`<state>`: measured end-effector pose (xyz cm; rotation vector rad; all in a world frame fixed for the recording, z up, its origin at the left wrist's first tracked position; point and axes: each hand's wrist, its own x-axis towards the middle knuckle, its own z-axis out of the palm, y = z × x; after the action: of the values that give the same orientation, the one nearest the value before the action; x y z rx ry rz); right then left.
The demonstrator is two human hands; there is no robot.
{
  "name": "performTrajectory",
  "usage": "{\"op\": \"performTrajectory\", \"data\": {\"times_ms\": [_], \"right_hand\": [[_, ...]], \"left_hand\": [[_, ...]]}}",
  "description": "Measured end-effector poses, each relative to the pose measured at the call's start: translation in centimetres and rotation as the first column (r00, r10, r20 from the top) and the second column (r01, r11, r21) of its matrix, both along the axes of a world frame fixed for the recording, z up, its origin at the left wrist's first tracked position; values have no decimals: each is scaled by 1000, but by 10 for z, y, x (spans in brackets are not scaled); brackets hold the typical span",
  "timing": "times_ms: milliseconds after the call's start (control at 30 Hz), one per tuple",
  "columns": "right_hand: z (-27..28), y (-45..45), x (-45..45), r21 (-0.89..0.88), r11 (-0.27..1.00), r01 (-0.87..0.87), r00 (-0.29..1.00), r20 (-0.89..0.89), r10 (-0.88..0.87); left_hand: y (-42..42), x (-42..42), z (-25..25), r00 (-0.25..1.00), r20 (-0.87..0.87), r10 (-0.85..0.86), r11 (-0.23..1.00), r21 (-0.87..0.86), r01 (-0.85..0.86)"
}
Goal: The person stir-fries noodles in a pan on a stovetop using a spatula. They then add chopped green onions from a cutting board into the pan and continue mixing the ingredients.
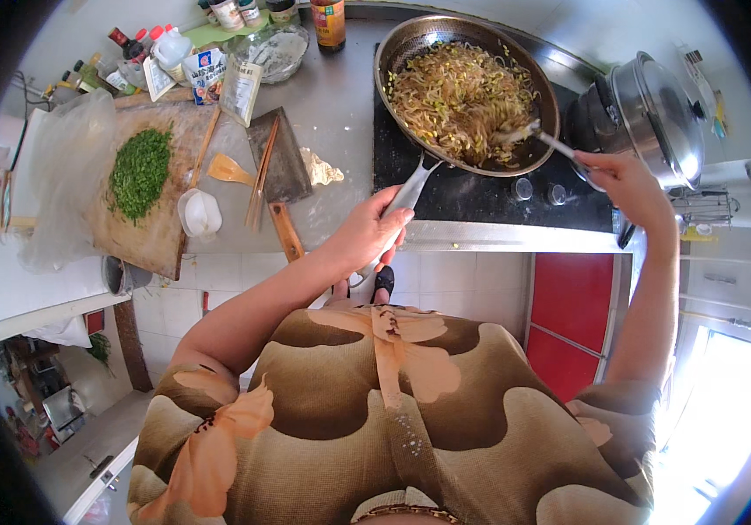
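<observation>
My left hand point(379, 230) is wrapped around the metal handle point(415, 188) of a large frying pan point(408, 39). Bean sprouts mixed with thin noodles point(461, 98) fill the pan, which sits over the black cooktop point(467, 203). In my right hand point(625, 187) is the handle of a metal spatula point(556, 144). Its blade end lies among the sprouts at the pan's right side and is partly hidden by them.
A lidded steel pot point(638, 125) stands right of the pan. Left are a cleaver point(280, 157) with chopsticks point(262, 174) across it, a wooden spatula point(230, 169), a white bowl point(199, 213) and chopped greens point(142, 172) on a cutting board point(185, 138). Bottles and seasoning packets point(206, 75) stand behind.
</observation>
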<state>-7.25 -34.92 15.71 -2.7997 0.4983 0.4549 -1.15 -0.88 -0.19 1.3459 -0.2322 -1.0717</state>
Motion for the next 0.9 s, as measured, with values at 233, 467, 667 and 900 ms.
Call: {"op": "performTrajectory", "data": {"times_ms": [233, 467, 667, 900], "right_hand": [[36, 10, -8, 10, 986, 168, 976, -140, -165], [-5, 20, 8, -185, 980, -79, 974, -223, 37], [-83, 12, 69, -256, 957, -134, 990, -3, 138], [-101, 28, 107, -174, 976, -134, 987, 67, 148]], "left_hand": [[2, 3, -3, 995, -100, 25, 999, -42, -29], [2, 7, -10, 958, -277, -68, 980, -201, 11], [-1, 7, -1, 958, -276, -76, 987, -156, 33], [-1, 9, -2, 956, -288, -55, 991, -134, 16]]}}
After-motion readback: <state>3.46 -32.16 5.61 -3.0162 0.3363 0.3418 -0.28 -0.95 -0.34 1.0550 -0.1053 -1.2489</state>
